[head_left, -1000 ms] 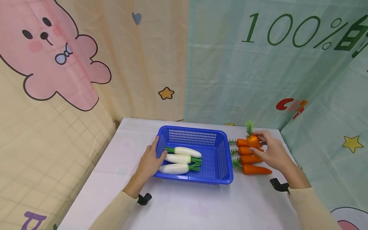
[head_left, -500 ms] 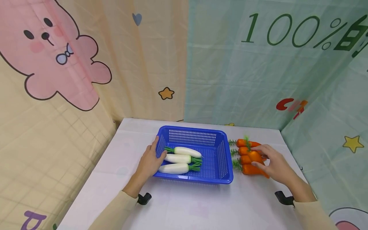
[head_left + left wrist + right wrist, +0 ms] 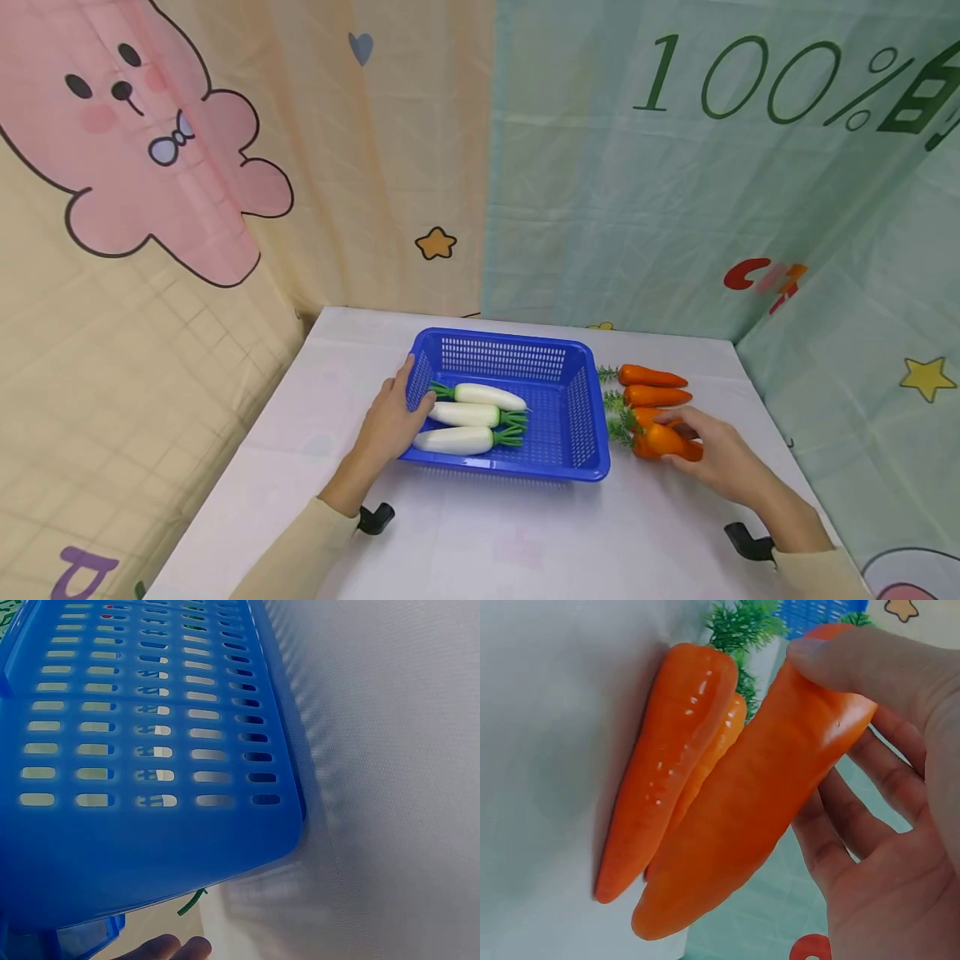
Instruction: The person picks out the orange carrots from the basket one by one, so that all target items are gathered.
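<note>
A blue plastic basket (image 3: 517, 477) stands mid-table with three white radishes (image 3: 471, 415) inside. My left hand (image 3: 392, 421) holds its left rim, thumb over the inside and fingers along the outside. In the left wrist view, the fingertips (image 3: 191, 949) show below the basket's slotted wall (image 3: 142, 847). To the right of the basket, my right hand (image 3: 720, 450) grips an orange carrot (image 3: 750, 795) near its thick end, thumb on one side. The held carrot is tilted just above the nearest carrot (image 3: 671, 765). Its tip points away from the palm.
Several carrots lie in a row by the basket's right side, green tops towards it; the farthest carrot (image 3: 652, 376) and the one before it (image 3: 657, 396) show fully. Patterned curtains (image 3: 600, 167) border the white table (image 3: 480, 542) at the back and sides.
My right hand has brought the held carrot from the far end of the row towards the near end, and the carrot has tipped from upright to more level. My left hand stays on the basket.
</note>
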`<move>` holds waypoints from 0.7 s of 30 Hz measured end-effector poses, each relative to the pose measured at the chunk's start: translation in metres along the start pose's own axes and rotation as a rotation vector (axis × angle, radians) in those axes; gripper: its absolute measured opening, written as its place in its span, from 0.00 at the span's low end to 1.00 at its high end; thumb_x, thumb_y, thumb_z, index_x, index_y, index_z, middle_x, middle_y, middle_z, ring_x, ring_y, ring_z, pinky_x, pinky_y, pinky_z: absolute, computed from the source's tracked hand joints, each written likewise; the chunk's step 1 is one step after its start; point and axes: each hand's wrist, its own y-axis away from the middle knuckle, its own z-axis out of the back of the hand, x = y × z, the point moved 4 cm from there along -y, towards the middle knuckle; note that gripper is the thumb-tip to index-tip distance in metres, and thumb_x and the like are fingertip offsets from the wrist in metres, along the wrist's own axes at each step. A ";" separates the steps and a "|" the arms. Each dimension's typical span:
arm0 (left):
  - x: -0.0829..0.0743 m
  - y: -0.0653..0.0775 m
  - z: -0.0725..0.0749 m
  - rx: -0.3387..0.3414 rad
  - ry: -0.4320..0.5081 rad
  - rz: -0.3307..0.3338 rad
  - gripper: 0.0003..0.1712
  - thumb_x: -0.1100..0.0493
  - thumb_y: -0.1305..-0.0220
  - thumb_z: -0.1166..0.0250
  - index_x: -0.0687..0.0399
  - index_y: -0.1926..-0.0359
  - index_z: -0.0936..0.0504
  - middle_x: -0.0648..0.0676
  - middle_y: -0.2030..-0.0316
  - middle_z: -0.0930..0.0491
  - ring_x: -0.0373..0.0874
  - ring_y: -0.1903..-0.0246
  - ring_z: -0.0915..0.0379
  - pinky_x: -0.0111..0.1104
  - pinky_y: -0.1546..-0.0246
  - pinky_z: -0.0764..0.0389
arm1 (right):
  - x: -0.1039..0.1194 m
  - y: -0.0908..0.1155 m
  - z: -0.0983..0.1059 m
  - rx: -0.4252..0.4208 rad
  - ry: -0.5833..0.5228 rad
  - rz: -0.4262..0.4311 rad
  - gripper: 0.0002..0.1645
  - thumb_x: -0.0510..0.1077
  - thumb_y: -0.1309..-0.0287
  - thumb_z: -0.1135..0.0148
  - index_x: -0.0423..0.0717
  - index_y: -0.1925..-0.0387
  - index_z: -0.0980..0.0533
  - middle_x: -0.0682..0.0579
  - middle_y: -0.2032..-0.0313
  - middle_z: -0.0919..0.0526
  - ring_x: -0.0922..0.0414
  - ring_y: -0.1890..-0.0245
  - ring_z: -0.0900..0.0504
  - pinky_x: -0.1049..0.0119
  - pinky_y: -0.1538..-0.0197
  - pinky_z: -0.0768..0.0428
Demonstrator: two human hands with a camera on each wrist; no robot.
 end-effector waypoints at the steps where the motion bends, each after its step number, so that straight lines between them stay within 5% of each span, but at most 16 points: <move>1: 0.000 0.000 0.000 0.001 0.001 -0.001 0.51 0.40 0.10 0.39 0.46 0.02 0.54 0.78 0.18 0.30 0.80 0.23 0.23 0.76 0.28 0.17 | 0.000 0.001 -0.002 0.001 0.009 0.010 0.35 0.33 0.44 0.09 0.46 0.37 0.15 0.45 0.40 0.07 0.45 0.46 0.07 0.50 0.43 0.03; 6: 0.001 0.000 0.000 0.004 0.001 -0.005 0.51 0.40 0.10 0.40 0.46 0.02 0.54 0.78 0.18 0.30 0.81 0.23 0.23 0.76 0.28 0.17 | -0.001 0.006 -0.008 -0.007 0.058 0.084 0.36 0.33 0.48 0.07 0.55 0.39 0.12 0.55 0.41 0.09 0.56 0.46 0.10 0.59 0.41 0.04; 12: -0.001 0.001 0.001 -0.001 0.001 -0.005 0.51 0.41 0.10 0.40 0.46 0.02 0.54 0.78 0.19 0.30 0.80 0.24 0.22 0.75 0.29 0.17 | -0.007 0.012 -0.017 0.041 0.065 0.043 0.36 0.37 0.47 0.07 0.60 0.38 0.12 0.61 0.42 0.10 0.55 0.43 0.11 0.60 0.36 0.06; 21: 0.000 0.001 0.000 -0.003 -0.006 -0.002 0.51 0.40 0.10 0.40 0.46 0.02 0.54 0.77 0.18 0.30 0.80 0.23 0.23 0.75 0.28 0.18 | -0.008 0.019 -0.025 0.094 0.073 -0.004 0.34 0.38 0.46 0.07 0.59 0.40 0.10 0.56 0.42 0.12 0.47 0.41 0.12 0.37 0.33 0.08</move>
